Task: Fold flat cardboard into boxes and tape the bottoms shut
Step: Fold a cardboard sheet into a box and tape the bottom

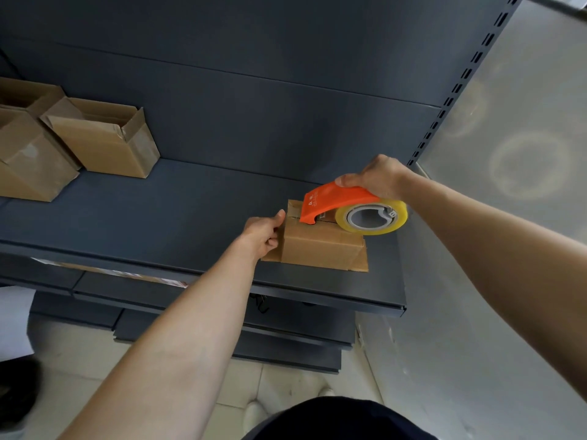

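A small brown cardboard box point(320, 247) stands upside down on the dark shelf point(178, 217), its lower flaps splayed on the shelf. My left hand point(263, 233) grips the box's left side, thumb up on the top edge. My right hand point(378, 179) holds an orange tape dispenser point(333, 201) with a roll of clear tape point(371, 219). The dispenser rests on the top face of the box, its front end toward the left.
Folded open boxes stand at the shelf's left: one point(104, 138) near the back panel, a taped one point(28, 157) beside it, another point(22, 93) behind. Flat cardboard point(120, 274) lies on a lower shelf. A grey wall point(508, 154) borders the right.
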Available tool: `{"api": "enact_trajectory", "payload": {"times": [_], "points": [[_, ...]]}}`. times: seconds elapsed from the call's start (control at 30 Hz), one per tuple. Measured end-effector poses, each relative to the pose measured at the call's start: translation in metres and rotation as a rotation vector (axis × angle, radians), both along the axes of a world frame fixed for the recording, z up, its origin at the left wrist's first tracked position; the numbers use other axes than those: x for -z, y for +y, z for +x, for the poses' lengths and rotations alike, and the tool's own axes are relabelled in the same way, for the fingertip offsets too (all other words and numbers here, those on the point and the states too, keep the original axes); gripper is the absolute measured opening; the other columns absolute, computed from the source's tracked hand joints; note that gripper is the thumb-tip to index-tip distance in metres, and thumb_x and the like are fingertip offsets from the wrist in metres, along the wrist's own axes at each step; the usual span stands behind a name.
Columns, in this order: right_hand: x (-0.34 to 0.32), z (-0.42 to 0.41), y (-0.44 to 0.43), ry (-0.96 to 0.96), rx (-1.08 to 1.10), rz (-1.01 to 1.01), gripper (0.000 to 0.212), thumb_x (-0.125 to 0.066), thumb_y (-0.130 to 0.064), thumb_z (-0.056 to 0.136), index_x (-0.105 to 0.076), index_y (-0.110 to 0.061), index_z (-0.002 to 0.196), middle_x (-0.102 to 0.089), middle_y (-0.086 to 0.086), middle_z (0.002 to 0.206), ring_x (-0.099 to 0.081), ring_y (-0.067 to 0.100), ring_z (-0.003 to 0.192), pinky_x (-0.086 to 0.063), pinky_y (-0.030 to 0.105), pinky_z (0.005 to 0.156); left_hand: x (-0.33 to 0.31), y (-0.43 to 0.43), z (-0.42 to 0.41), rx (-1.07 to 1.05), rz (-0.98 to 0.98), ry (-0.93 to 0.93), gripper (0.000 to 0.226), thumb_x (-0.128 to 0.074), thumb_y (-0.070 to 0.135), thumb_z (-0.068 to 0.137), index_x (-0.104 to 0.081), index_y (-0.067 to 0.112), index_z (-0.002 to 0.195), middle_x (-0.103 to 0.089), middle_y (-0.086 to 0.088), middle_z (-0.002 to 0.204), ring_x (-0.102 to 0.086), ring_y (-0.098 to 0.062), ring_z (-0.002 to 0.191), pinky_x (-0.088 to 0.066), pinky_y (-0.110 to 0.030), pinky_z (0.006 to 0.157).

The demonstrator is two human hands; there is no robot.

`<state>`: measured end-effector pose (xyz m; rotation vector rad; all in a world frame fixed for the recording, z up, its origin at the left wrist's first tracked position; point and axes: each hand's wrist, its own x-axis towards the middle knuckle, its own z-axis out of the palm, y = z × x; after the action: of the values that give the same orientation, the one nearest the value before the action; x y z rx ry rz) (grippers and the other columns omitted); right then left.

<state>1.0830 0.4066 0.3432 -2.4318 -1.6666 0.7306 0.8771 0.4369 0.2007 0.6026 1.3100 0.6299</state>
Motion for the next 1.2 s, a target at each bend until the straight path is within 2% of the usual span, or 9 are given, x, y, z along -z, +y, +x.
{"api": "enact_trajectory", "payload": {"times": [0.13, 0.3, 0.4, 0.47, 0.57, 0.7, 0.83, 0.93, 1.2], "points": [[0.002, 0.000, 0.000, 0.008, 0.018, 0.010, 0.058, -0.061, -0.068, 0.076, -0.059, -0.010, 0.079, -0.058, 0.004, 0.072, -0.055, 0.017, 0.060, -0.042, 0.027, 0.054, 0.004, -0.003, 0.004, -0.028, -0.080, -0.046, 0.023, -0.067, 0.028, 0.088, -0.057, 0.008, 0.080, -0.050, 0.001, 0.061, -0.033, -0.007, 0.047, -0.024, -0.018, 0.035], [0.003, -0.004, 0.001, 0.004, 0.007, 0.010, 0.057, -0.062, -0.066, 0.077, -0.056, -0.009, 0.077, -0.052, 0.002, 0.067, -0.049, 0.016, 0.057, -0.039, 0.027, 0.053, 0.011, -0.012, 0.005, 0.014, -0.122, 0.040, 0.035, -0.066, 0.044, 0.085, -0.057, 0.011, 0.084, -0.051, 0.001, 0.065, -0.039, -0.008, 0.048, -0.031, -0.017, 0.036], [0.001, -0.006, 0.002, 0.007, 0.004, 0.004, 0.055, -0.062, -0.065, 0.077, -0.055, -0.010, 0.077, -0.051, 0.002, 0.067, -0.049, 0.015, 0.058, -0.039, 0.027, 0.053, 0.007, -0.005, 0.005, -0.064, 0.042, 0.154, 0.025, -0.073, 0.030, 0.084, -0.056, 0.011, 0.079, -0.060, -0.005, 0.077, -0.054, -0.015, 0.065, -0.048, -0.023, 0.051], [0.001, -0.006, 0.003, 0.017, 0.005, 0.001, 0.054, -0.063, -0.064, 0.077, -0.055, -0.010, 0.077, -0.051, 0.003, 0.068, -0.050, 0.016, 0.059, -0.039, 0.027, 0.054, -0.001, 0.001, 0.007, -0.109, 0.202, 0.168, 0.017, -0.074, 0.023, 0.083, -0.059, 0.013, 0.080, -0.068, -0.010, 0.093, -0.063, -0.023, 0.083, -0.057, -0.035, 0.073], [0.000, -0.004, 0.004, 0.046, 0.013, -0.005, 0.054, -0.064, -0.063, 0.077, -0.055, -0.010, 0.077, -0.052, 0.003, 0.069, -0.050, 0.016, 0.059, -0.039, 0.027, 0.054, -0.012, -0.004, 0.014, -0.061, 0.297, 0.066, 0.013, -0.074, 0.024, 0.083, -0.064, 0.016, 0.087, -0.070, -0.008, 0.100, -0.064, -0.023, 0.091, -0.054, -0.043, 0.088], [0.000, -0.001, 0.004, 0.064, 0.021, -0.006, 0.053, -0.064, -0.064, 0.077, -0.054, -0.012, 0.075, -0.052, 0.002, 0.068, -0.051, 0.014, 0.058, -0.039, 0.025, 0.052, -0.014, -0.009, 0.021, -0.044, 0.386, 0.109, 0.013, -0.072, 0.016, 0.085, -0.060, 0.016, 0.091, -0.063, -0.003, 0.095, -0.059, -0.018, 0.088, -0.052, -0.038, 0.088], [0.000, 0.003, 0.004, 0.093, 0.013, -0.009, 0.054, -0.064, -0.064, 0.077, -0.055, -0.010, 0.079, -0.054, 0.003, 0.070, -0.051, 0.014, 0.060, -0.039, 0.026, 0.054, -0.016, -0.012, 0.023, -0.002, 0.432, 0.142, 0.018, -0.071, 0.021, 0.086, -0.056, 0.017, 0.096, -0.059, -0.001, 0.096, -0.056, -0.015, 0.085, -0.049, -0.030, 0.078], [0.000, 0.005, 0.005, 0.117, -0.013, -0.005, 0.057, -0.062, -0.068, 0.075, -0.054, -0.011, 0.077, -0.054, 0.002, 0.070, -0.052, 0.014, 0.061, -0.038, 0.026, 0.053, -0.018, -0.011, 0.024, 0.028, 0.459, 0.217, 0.020, -0.070, 0.020, 0.086, -0.054, 0.016, 0.098, -0.057, -0.003, 0.097, -0.054, -0.015, 0.085, -0.047, -0.030, 0.077], [-0.008, 0.017, -0.001, 0.168, -0.144, -0.081, 0.059, -0.062, -0.068, 0.075, -0.063, -0.015, 0.099, -0.062, -0.001, 0.084, -0.058, 0.013, 0.075, -0.041, 0.030, 0.072, -0.023, -0.005, 0.021, 0.064, 0.482, 0.290, 0.018, -0.067, 0.006, 0.084, -0.057, 0.020, 0.079, -0.061, -0.004, 0.094, -0.057, -0.019, 0.089, -0.049, -0.035, 0.083]]}}
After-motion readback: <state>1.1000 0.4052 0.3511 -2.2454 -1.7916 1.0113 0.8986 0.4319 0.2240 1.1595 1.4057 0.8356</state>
